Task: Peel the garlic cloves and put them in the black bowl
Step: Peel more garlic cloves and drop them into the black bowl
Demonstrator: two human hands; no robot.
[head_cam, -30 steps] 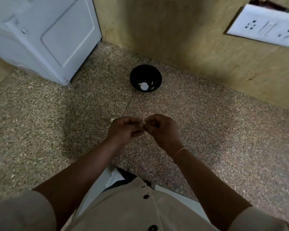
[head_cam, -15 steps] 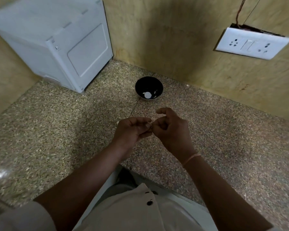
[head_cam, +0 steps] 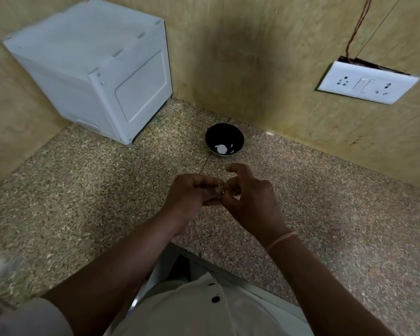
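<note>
We see a black bowl (head_cam: 218, 135) at twelve o'clock holding white bits (head_cam: 221, 149), on a brown-and-beige speckled counter (head_cam: 87, 190); a white box (head_cam: 87, 76) at ten, a white switch plate (head_cam: 366, 82) at two, mottled yellow wall (head_cam: 252, 57).

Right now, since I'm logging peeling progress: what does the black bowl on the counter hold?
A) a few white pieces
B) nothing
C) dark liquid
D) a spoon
A: a few white pieces, likely peeled garlic, lie at the bottom of the black bowl; no spoon or liquid shows.
</note>
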